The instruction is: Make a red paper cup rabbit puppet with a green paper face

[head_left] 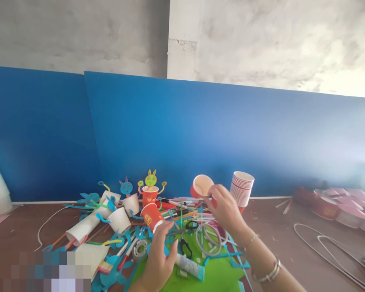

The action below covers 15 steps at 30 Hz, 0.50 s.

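Observation:
My right hand (223,205) grips a red paper cup (197,190) by its side, the white inside facing me. Just right of it stands a tall stack of paper cups (241,190). My left hand (160,253) is open, thumb and fingers apart, over the craft pile. Beyond its fingertips a red cup with gold print (152,215) lies tilted; I cannot tell whether they touch. Black-handled scissors (186,248), a glue tube (191,267) and a tape roll (140,249) lie around it on green paper (213,280).
A red cup figure with a green rabbit head (151,180) and a blue-headed one (126,187) stand at the back, white cups (119,220) to their left. Larger tape rings (208,239) lie below my right hand. A cable (322,239) and pink-topped tubs (353,213) are far right. A blue panel (200,138) stands behind.

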Tool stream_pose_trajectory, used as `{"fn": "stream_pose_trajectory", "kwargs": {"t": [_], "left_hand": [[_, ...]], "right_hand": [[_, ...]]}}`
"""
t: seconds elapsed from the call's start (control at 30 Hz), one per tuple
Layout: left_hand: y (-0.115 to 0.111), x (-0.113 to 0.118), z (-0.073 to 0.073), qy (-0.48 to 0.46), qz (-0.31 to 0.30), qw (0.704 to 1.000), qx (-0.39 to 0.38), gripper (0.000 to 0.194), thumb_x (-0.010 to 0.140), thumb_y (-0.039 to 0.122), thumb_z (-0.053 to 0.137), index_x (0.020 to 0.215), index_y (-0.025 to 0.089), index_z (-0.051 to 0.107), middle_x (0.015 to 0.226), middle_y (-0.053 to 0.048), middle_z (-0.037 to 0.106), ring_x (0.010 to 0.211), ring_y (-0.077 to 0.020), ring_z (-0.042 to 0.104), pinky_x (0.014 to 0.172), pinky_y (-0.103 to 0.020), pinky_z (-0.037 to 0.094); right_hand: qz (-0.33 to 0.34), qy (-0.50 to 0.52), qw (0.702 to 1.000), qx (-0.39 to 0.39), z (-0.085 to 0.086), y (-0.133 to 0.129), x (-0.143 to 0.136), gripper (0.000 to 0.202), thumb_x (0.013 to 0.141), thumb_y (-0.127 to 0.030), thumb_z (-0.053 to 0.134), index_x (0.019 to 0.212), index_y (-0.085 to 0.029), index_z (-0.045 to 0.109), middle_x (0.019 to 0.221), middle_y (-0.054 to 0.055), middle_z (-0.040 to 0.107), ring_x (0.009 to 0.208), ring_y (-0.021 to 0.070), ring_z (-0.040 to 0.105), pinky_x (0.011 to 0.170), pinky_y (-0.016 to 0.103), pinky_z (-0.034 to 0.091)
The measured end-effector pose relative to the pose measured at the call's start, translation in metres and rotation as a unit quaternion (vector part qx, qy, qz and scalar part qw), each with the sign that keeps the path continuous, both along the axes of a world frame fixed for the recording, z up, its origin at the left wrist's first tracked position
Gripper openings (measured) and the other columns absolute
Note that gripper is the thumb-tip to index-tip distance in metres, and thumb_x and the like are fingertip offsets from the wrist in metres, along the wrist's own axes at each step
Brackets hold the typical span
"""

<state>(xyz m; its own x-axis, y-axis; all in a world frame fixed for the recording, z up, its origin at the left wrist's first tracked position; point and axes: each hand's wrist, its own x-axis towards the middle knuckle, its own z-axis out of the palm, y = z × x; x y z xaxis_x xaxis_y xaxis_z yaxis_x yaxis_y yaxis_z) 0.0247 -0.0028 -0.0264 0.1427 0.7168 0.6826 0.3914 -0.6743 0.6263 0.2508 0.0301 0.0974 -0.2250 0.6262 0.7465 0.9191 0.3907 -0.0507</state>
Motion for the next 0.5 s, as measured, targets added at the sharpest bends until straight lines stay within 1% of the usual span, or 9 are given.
{"fn": "stream_pose_trajectory", "kwargs": {"t": [0.03,0.1,0.17,0.2,0.27,0.33,0.5], "left_hand": [[0.001,0.001,0.000,-0.026,0.011,0.999,-0.016,0.050,0.086,0.017,0.052,0.133,0.024,0.036,0.129,-0.013,0.051,0.119,-0.0260,0.051,0.095,-0.042,0.047],[0.004,0.004,-0.001,-0.078,0.018,0.996,-0.041,0.062,0.085,0.022,0.056,0.139,0.024,0.025,0.140,-0.014,0.041,0.128,-0.0281,0.043,0.100,-0.045,0.043],[0.006,0.005,-0.003,-0.122,0.020,0.991,-0.055,0.070,0.084,0.026,0.059,0.142,0.024,0.020,0.146,-0.015,0.033,0.134,-0.0299,0.035,0.105,-0.048,0.037],[0.007,0.005,-0.005,-0.137,0.022,0.988,-0.062,0.072,0.083,0.027,0.060,0.143,0.024,0.019,0.147,-0.015,0.031,0.135,-0.0303,0.033,0.107,-0.048,0.035],[0.009,0.004,-0.007,-0.154,0.019,0.986,-0.069,0.074,0.082,0.029,0.061,0.143,0.023,0.019,0.147,-0.015,0.032,0.136,-0.0307,0.032,0.108,-0.049,0.033],[0.009,0.001,-0.008,-0.157,0.018,0.985,-0.062,0.072,0.082,0.028,0.061,0.142,0.023,0.022,0.146,-0.015,0.035,0.135,-0.0307,0.033,0.107,-0.048,0.033],[0.008,-0.003,0.000,-0.132,0.024,0.990,-0.049,0.062,0.082,0.020,0.057,0.137,0.021,0.029,0.136,-0.015,0.046,0.127,-0.0286,0.044,0.104,-0.048,0.038]], "right_hand": [[0.056,-0.004,0.998,0.012,-0.006,-0.009,-0.013,0.005,0.090,-0.020,0.050,0.086,-0.019,0.053,0.091,0.008,0.059,0.084,0.0222,0.057,0.076,0.035,0.048],[0.128,-0.020,0.991,0.022,-0.020,-0.024,-0.039,0.006,0.090,-0.016,0.048,0.091,-0.018,0.053,0.095,0.010,0.059,0.087,0.0228,0.057,0.077,0.036,0.050],[0.162,-0.022,0.986,0.020,-0.034,-0.037,-0.059,0.009,0.090,-0.013,0.046,0.091,-0.018,0.053,0.096,0.010,0.059,0.087,0.0228,0.057,0.076,0.037,0.051],[0.177,-0.023,0.984,0.015,-0.040,-0.041,-0.066,0.009,0.089,-0.011,0.046,0.090,-0.018,0.053,0.096,0.010,0.058,0.087,0.0228,0.057,0.076,0.037,0.051],[0.191,-0.013,0.981,0.013,-0.048,-0.047,-0.075,0.010,0.089,-0.011,0.046,0.090,-0.018,0.053,0.096,0.010,0.058,0.085,0.0225,0.058,0.075,0.037,0.052],[0.199,-0.004,0.980,0.010,-0.053,-0.050,-0.078,0.010,0.089,-0.011,0.047,0.090,-0.019,0.053,0.096,0.010,0.059,0.083,0.0220,0.059,0.073,0.037,0.052],[0.214,-0.006,0.977,0.004,-0.055,-0.057,-0.078,0.013,0.089,-0.011,0.045,0.091,-0.020,0.053,0.096,0.010,0.060,0.082,0.0222,0.060,0.070,0.036,0.053]]}}
